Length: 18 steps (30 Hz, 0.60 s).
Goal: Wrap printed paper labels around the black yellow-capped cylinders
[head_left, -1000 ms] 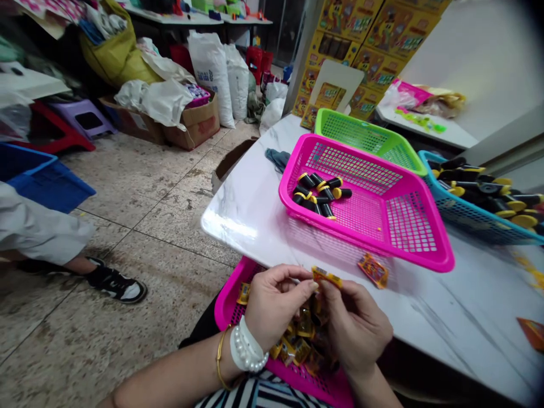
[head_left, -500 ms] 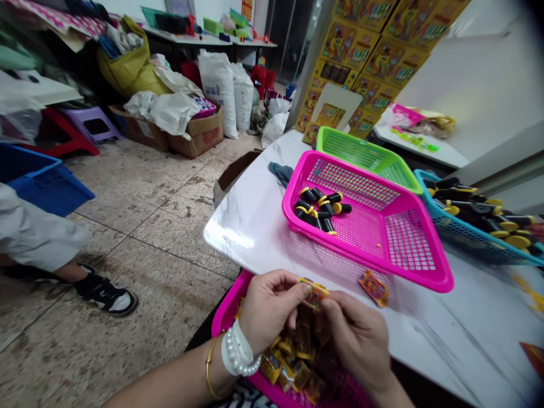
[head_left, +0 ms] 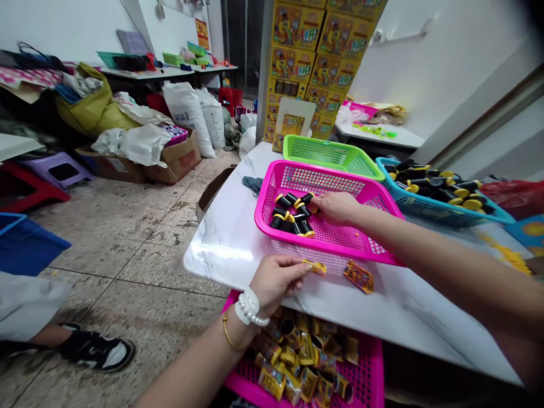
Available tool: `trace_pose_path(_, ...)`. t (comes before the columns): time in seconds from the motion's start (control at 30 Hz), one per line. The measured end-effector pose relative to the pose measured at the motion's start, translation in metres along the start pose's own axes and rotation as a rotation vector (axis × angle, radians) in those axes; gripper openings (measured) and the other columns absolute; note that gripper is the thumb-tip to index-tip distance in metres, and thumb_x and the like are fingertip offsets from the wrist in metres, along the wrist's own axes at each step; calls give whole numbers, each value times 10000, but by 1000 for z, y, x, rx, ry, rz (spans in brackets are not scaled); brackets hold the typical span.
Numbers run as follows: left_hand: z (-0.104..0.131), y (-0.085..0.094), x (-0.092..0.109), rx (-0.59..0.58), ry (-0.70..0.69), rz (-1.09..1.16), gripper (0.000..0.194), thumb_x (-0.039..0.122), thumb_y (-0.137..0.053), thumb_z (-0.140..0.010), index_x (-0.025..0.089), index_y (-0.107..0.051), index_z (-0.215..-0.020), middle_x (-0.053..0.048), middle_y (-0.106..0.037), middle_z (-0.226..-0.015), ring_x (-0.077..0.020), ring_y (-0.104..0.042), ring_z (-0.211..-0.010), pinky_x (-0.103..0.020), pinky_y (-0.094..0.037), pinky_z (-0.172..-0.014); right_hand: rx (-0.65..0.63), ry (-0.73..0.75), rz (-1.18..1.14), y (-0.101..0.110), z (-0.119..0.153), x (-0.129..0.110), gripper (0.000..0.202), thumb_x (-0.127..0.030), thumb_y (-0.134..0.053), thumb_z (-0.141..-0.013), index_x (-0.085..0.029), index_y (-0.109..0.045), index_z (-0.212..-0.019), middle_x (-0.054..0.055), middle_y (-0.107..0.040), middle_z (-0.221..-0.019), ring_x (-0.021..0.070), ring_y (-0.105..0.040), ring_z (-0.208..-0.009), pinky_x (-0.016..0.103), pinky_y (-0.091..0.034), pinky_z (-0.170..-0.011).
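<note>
My left hand (head_left: 280, 280) pinches a small yellow printed sleeve (head_left: 315, 266) by one end, just in front of the pink basket (head_left: 331, 241) on the table. Inside that basket, my right hand (head_left: 336, 207) has its fingers closed at the right edge of a cluster of small black cylinders with yellow caps (head_left: 300, 209); the one it grips is mostly hidden. A flattened orange printed sleeve (head_left: 359, 276) lies on the table beside the basket. Below the table edge, a second pink basket (head_left: 374, 368) holds many yellow printed sleeves (head_left: 308, 348).
Behind the pink basket stands a green basket (head_left: 335, 148). A blue basket (head_left: 446, 207) full of black and yellow pieces is at the right. Yellow printed boxes (head_left: 297, 62) are stacked at the back. A person's shoe (head_left: 96, 348) is on the floor at left.
My right hand has left the sleeve both hands held and reached forward into the pink basket. The left hand keeps the sleeve. The view has swung to the right.
</note>
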State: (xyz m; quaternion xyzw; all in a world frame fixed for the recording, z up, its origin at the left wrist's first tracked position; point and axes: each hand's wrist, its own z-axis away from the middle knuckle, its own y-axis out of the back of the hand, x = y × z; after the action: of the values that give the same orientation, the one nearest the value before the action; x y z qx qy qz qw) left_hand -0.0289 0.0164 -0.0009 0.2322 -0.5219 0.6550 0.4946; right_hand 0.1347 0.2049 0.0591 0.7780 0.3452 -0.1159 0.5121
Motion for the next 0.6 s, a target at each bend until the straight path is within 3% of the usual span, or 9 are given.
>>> trace_pose_path(0.03, 1, 1, 1, 16, 15, 10, 303, 391, -875, -690, 123, -816, -818, 40, -524, -481, -30, -337, -409, -172, -164, -400, -64, -12, -14, 0, 1, -1, 462, -353, -405, -1084, -69, -695, -863, -32, -648, -756, 29, -631, -602, 182, -516, -635)
trace_pose_path(0.1, 4, 3, 4, 55, 41, 40, 320, 386, -879, -683, 112, -804, -829, 46, -521, -475, -22, -331, -394, -166, -153, -389, -227, -8, -54, 9, 5, -6, 425, -361, -481, -1033, -63, -718, -843, -42, -646, -723, 21, -631, -614, 156, -488, -639)
trace_pose_path(0.2, 9, 6, 5, 110, 51, 129, 336, 374, -883, -682, 101, -769, -841, 51, -535, -468, -13, -330, -363, -164, -130, -368, -327, 9, -148, 44, 27, -17, 261, -316, -729, -789, -90, -782, -909, -34, -719, -750, 40, -665, -682, 160, -461, -657)
trace_pose_path(0.27, 12, 7, 3, 125, 62, 195, 331, 364, -884, -689, 108, -729, -830, 60, -528, -451, -12, -334, -344, -162, -108, -359, -330, -3, -285, 70, 59, -26, 387, -344, -812, -707, -146, -771, -1036, 3, -772, -825, 109, -715, -687, 222, -539, -654)
trace_pose_path(0.3, 13, 7, 2, 129, 67, 226, 330, 358, -886, -691, 115, -706, -823, 63, -528, -447, -12, -340, -338, -160, -99, -358, -314, -16, -350, 80, 79, -30, 418, -394, -813, -733, -181, -753, -1087, 21, -787, -880, 145, -744, -718, 266, -584, -678)
trace_pose_path(0.37, 16, 4, -2, 120, 80, 266, 338, 346, -887, -696, 122, -674, -833, 58, -551, -464, -12, -362, -338, -154, -98, -355, -181, -97, -605, 90, 122, -36, 424, -421, -899, -679, -224, -763, -1030, 56, -803, -915, 215, -772, -753, 323, -629, -659)
trace_pose_path(0.47, 18, -4, -7, 85, 99, 279, 342, 344, -878, -718, 118, -661, -855, 55, -564, -478, -8, -366, -334, -150, -110, -349, -53, -264, -802, 78, 174, -37, 417, -456, -918, -671, -257, -765, -1004, 67, -809, -960, 262, -785, -835, 380, -658, -708)
trace_pose_path(0.6, 22, -16, -10, 59, 101, 321, 315, 306, -877, -722, 120, -644, -824, 79, -525, -480, -4, -376, -344, -137, -134, -347, -52, -378, -906, 48, 203, -33, 371, -464, -865, -744, -239, -757, -1018, 82, -804, -1038, 266, -774, -952, 423, -644, -849)
